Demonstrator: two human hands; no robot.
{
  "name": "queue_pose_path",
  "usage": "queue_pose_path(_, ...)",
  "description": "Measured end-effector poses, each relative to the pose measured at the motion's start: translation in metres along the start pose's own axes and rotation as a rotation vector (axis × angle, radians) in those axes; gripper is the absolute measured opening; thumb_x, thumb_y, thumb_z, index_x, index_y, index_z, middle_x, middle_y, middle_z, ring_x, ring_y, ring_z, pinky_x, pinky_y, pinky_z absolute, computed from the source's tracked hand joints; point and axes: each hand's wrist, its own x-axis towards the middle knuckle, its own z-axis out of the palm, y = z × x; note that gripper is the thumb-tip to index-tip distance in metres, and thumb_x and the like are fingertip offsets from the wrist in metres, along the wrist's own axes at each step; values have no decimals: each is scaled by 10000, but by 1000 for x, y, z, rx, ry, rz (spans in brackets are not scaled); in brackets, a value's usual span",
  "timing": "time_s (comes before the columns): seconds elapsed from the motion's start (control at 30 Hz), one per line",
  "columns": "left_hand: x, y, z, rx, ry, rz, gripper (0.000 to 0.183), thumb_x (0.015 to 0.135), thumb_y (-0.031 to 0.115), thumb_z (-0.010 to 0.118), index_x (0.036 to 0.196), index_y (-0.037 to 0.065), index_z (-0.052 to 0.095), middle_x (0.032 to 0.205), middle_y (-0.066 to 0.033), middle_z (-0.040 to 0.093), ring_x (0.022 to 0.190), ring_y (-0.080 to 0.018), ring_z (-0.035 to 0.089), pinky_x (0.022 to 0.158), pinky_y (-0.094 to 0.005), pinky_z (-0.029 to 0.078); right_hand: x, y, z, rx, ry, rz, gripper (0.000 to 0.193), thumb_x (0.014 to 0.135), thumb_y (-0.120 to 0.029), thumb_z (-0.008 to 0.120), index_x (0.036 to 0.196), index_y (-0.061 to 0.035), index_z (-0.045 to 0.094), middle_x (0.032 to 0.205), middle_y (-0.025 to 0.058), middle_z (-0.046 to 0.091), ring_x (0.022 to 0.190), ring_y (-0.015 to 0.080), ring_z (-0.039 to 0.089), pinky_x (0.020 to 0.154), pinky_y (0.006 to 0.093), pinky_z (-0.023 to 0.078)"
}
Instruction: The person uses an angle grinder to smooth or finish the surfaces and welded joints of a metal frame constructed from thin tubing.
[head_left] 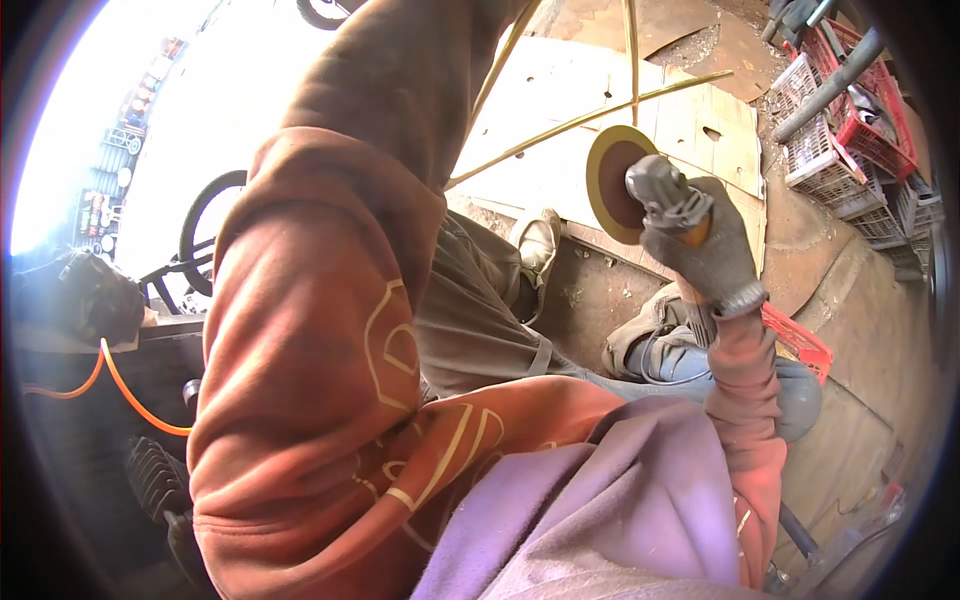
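The right hand (705, 250), in a grey knit glove, has its fingers closed around a grey angle grinder (665, 195) with a round brown disc (615, 185), held above pale perforated boards (590, 110). The left hand is out of sight beyond the raised orange sleeve (320, 300). Thin brass-coloured rods (590, 115) cross just beside the disc.

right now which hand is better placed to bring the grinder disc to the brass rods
Right. The gloved right hand grips the grinder, its disc close below the rods. The left hand is out of view past its raised sleeve.

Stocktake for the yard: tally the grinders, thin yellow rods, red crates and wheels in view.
Grinder: 1
Thin yellow rods: 3
Red crates: 2
Wheels: 2
Total: 8
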Motion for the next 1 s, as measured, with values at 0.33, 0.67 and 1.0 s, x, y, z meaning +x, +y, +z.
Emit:
queue_pose_path(0.33, 50, -27, -32, -98, 24, -50, 322, 920, 260, 617, 1103, -4, 625, 846, -150, 643, 763, -291, 629, 752, -497, 540, 70, 59, 45, 5, 74, 149, 599, 706, -246, 878, 1133, 24, 555, 987, 125, 684, 871, 181, 663, 777, 323, 551)
queue_pose_path(0.67, 89, -46, -46, -172, -2, -96, 265, 890, 207, 676, 1060, 7, 646, 897, -172, 666, 846, -334, 654, 793, -542, 537, 29, 23, 121, -76, -78, 96, 672, 707, -345, 853, 1174, -20, 495, 952, 193, 703, 874, 357, 708, 776, 427, 566)
queue_pose_path(1.0, 98, -55, -53, -186, 28, -110, 253, 868, 177, 709, 1042, 2, 652, 938, -186, 678, 904, -374, 664, 821, -571, 532, 88, 73, 78, 275, 135, 212, 429, 763, -137, 848, 1053, -15, 556, 907, 88, 672, 739, 142, 663, 645, 287, 573)
